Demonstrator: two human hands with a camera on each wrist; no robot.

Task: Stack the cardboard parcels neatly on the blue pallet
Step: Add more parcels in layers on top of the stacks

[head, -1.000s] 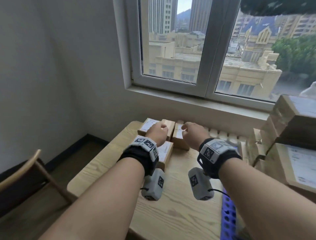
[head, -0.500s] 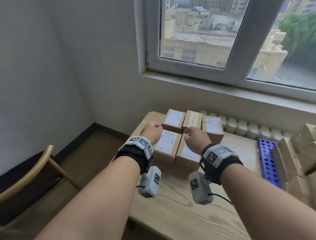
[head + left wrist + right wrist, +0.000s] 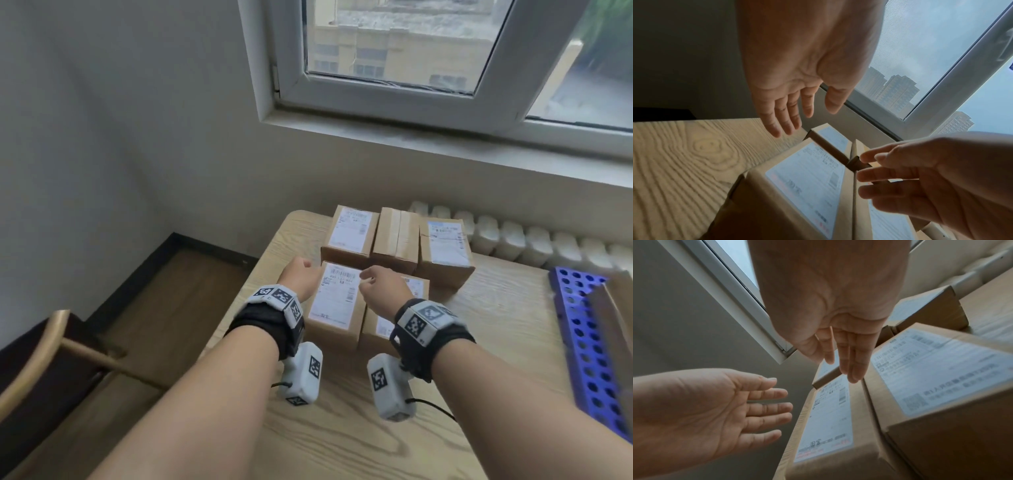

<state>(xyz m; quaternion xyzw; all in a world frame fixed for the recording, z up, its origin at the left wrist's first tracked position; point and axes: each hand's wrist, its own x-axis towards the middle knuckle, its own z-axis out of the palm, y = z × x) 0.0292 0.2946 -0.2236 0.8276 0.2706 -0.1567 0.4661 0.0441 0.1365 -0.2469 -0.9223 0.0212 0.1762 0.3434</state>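
Several brown cardboard parcels with white labels lie in two rows on the wooden table point(image 3: 342, 445). The front-left parcel point(image 3: 337, 301) sits between my hands. My left hand point(image 3: 299, 275) hovers at its left side, fingers straight and holding nothing point(image 3: 789, 116). My right hand point(image 3: 378, 286) is over the seam between this parcel and the front-right parcel point(image 3: 416, 286), fingers also straight point(image 3: 846, 363). I see no contact with either parcel. The blue pallet point(image 3: 582, 335), full of holes, lies at the table's right end.
Three more parcels point(image 3: 395, 240) stand in the back row by the wall. A cardboard parcel point(image 3: 613, 308) covers part of the pallet at the right edge. A white radiator point(image 3: 531, 243) runs under the window. A wooden chair point(image 3: 41, 356) stands on the left.
My hands have drawn back from the back row to the front-left parcel. The view has tilted downward, so the pallet now shows from above.
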